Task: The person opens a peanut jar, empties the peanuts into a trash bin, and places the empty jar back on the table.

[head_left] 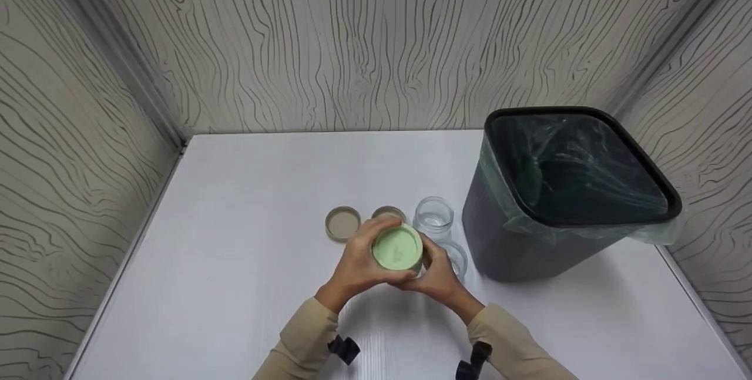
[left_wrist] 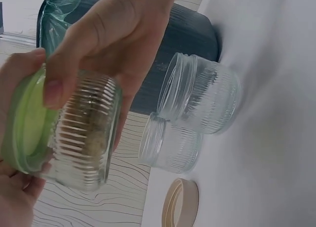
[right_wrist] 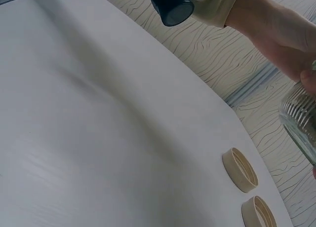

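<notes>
I see both hands gripping the ribbed glass jar [head_left: 411,262] above the desk [head_left: 235,262]: left hand [head_left: 358,265] curled round its green lid [head_left: 398,248], right hand [head_left: 437,277] wrapped round the body. Two open jars [head_left: 433,215] stand just beyond my right hand.

white table [head_left: 235,262] | two beige lids [head_left: 342,222] | two open jars [head_left: 433,215] | bin [head_left: 564,192]

I am holding a jar [head_left: 405,256] up over the table [head_left: 235,262], between my left hand [head_left: 358,265] and my right hand [head_left: 437,277]. Behind it, two lids [head_left: 342,222] are lying side by side. Two open jars [head_left: 433,217] are standing right of them. The bin [head_left: 564,192] is sitting farthest right.
</notes>
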{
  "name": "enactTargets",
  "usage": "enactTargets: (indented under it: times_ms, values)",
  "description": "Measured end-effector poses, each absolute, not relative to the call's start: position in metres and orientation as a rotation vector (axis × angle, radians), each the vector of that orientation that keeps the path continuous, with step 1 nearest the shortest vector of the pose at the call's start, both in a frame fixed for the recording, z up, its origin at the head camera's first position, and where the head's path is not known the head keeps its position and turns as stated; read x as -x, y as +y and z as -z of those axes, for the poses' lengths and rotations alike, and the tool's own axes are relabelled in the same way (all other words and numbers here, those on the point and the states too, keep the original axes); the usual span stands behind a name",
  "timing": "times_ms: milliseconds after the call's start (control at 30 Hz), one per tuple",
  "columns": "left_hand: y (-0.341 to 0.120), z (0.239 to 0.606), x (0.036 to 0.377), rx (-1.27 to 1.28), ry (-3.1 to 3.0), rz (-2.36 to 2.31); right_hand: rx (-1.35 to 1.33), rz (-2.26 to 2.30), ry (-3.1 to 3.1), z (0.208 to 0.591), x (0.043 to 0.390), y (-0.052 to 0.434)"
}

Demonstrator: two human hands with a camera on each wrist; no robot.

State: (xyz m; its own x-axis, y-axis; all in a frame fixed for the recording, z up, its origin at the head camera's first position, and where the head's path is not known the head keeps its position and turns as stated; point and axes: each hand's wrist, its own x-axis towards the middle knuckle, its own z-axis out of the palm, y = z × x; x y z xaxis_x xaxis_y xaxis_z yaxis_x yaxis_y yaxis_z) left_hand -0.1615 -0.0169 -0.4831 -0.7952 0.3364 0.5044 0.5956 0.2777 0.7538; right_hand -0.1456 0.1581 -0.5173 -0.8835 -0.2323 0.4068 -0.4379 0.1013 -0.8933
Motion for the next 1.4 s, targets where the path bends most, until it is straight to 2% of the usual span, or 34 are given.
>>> enactTargets:
  times_ms: [367,667,833,1233,1400]
  values:
    - [-0.024,0.482,0.155,1.108,-2.413,1.531,-0.686,-1.905,-2.255,0.519,0.139,0.168]
    - [-0.036,0.476,0.154,1.309,-2.466,1.318,-0.755,-1.819,-2.289,0.521,0.137,0.170]
    - [-0.036,0.475,0.153,1.279,-2.469,1.303,-0.759,-1.816,-2.257,0.523,0.137,0.169]
    - [-0.031,0.480,0.151,1.014,-2.427,1.273,-0.698,-1.806,-2.243,0.519,0.138,0.162]
    - [-0.031,0.482,0.152,0.997,-2.441,1.237,-0.667,-1.796,-2.269,0.519,0.137,0.161]
